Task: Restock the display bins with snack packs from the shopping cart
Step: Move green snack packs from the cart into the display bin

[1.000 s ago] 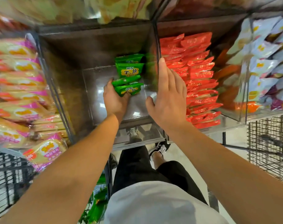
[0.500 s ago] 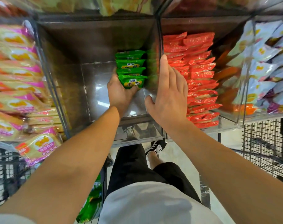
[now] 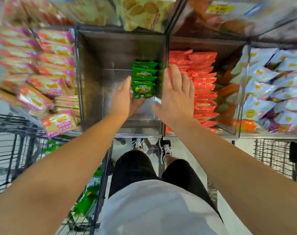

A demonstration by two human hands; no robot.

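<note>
The green snack packs (image 3: 143, 78) are now seen stacked in a tidy column against the right-hand wall of the clear middle bin (image 3: 93, 92). One second earlier the front packs lay crooked and were being nudged by the left hand (image 3: 123, 96); half a second ago they had been squared up with that hand beneath the front pack. Now the left hand has been drawn a little back and to the left side of the stack. Its fingers are shown straight and loose, touching the side of the front pack or just beside it; blur prevents telling which. No pack is pinched.

The right hand (image 3: 176, 94) has been kept where it was, fingers spread flat against the divider between the middle bin and the bin of red packs (image 3: 203, 85). Nothing is held in its grip.

This batch is judged to be placed and straightened. Most of the middle bin is still bare, so much of the restocking is judged to remain. More green packs (image 3: 87, 199) are visible in the shopping cart (image 3: 100, 192) at lower left, and a reach down there is likely called for next.
</note>
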